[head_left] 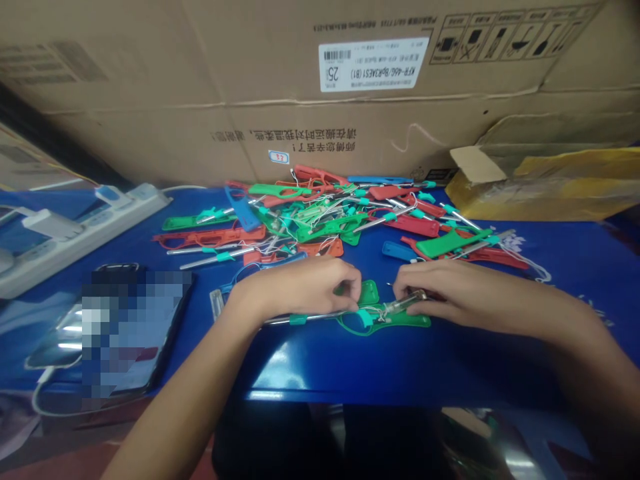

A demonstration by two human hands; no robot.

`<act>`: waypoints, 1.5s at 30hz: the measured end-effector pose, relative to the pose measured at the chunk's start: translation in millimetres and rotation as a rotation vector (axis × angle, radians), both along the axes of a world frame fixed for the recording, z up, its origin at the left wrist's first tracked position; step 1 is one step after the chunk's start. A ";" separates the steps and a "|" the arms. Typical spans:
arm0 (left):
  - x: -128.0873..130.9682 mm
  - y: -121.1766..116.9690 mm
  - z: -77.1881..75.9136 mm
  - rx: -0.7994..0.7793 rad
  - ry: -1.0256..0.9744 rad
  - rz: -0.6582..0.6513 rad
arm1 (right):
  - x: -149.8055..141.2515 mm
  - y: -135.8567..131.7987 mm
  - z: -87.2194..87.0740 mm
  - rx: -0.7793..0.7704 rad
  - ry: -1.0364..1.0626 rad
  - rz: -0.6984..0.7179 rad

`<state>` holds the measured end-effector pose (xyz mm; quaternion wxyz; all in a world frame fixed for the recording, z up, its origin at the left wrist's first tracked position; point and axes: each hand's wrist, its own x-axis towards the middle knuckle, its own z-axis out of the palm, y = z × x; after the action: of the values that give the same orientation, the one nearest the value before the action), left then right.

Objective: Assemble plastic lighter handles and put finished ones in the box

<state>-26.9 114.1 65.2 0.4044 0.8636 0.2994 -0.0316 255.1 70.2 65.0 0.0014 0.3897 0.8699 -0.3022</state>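
Note:
My left hand (305, 287) and my right hand (440, 290) meet over a green plastic holder (395, 320) lying near the front edge of the blue table (350, 360). The left fingers are curled and pinch the holder's upper part beside a thin metal rod (300, 319) with a teal collar. The right fingers are closed on a small metal piece (411, 300) at the holder's right end. A thin white string lies across the holder between the hands.
Behind the hands lies a pile (340, 213) of several green, red and blue holders with metal rods. A large cardboard box (300, 87) stands at the back. A white power strip (75, 227) and a phone (125, 333) are at the left, a yellow bag (550, 190) at the right.

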 end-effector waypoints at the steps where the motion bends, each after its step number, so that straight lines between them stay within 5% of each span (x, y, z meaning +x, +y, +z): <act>1: 0.2 -0.1 0.3 -0.002 0.007 0.005 | -0.2 0.1 -0.4 0.002 0.005 0.002; 30: 1.4 -2.6 0.6 -0.021 0.003 -0.001 | -6.3 -10.7 2.3 0.026 -0.040 -0.016; 45: 24.7 -12.0 -6.3 0.163 -0.114 -0.067 | -6.6 -10.8 -0.8 0.049 -0.018 -0.016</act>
<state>-2.3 102.1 58.9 0.3479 0.9036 0.2483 0.0287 248.5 59.4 64.2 -0.0027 0.3992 0.8740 -0.2771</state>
